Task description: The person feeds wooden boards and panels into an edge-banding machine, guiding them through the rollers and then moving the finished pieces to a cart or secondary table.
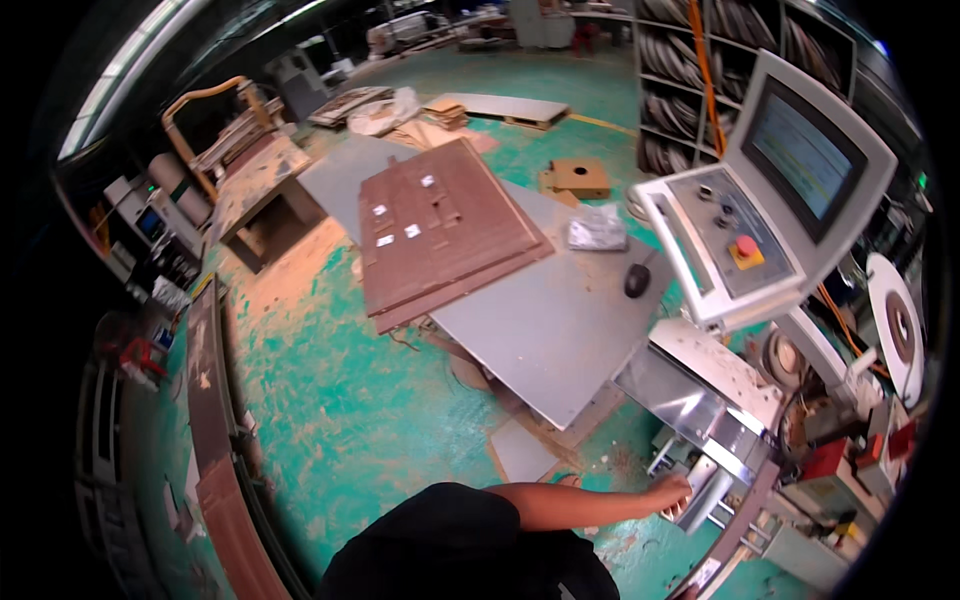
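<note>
Sitting low on the right beside the machine's shiny metal bed [690, 402], the pale cylinder [704, 472] has my left hand [668, 494] at its near end. I see the fingers curled there, but cannot tell whether they grip it. Of my right hand [688, 593] I get only a sliver at the lower edge, by a curving brown strip [742, 528], too little to read its state. Above the bed I have the grey control console [740, 178], with a red button [746, 245] on yellow. Left of it, a black mouse [636, 281] and a clear bag [597, 232] lie on a grey board [545, 335]; a brown panel [440, 265] overlaps that board. Dust covers parts of the green floor [330, 390].
</note>
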The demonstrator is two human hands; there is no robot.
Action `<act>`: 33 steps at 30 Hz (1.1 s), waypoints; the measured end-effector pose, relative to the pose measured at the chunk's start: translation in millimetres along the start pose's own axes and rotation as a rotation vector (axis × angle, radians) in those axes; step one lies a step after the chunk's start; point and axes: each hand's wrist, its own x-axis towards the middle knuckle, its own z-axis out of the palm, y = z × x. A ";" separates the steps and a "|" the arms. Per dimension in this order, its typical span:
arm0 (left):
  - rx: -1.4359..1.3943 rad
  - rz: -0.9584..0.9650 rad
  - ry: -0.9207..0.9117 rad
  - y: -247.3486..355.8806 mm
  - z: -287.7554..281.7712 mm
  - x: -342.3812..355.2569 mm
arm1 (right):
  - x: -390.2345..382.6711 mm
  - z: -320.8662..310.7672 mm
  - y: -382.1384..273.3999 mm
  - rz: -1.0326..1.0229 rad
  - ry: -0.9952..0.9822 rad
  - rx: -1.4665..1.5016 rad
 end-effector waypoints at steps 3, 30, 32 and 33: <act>0.381 0.094 0.284 -21.3 -50.4 0.6 | 13.7 36.3 -53.0 -0.058 -0.022 0.009; 0.091 -0.432 -0.121 56.8 -23.1 12.2 | 62.2 113.9 -72.2 0.044 0.344 -0.518; 0.158 -0.412 -0.102 57.6 -18.6 15.0 | 65.8 111.4 -64.8 0.003 0.333 -0.578; 0.148 -0.383 -0.086 58.5 -14.2 13.8 | 67.6 110.5 -61.5 -0.016 0.330 -0.607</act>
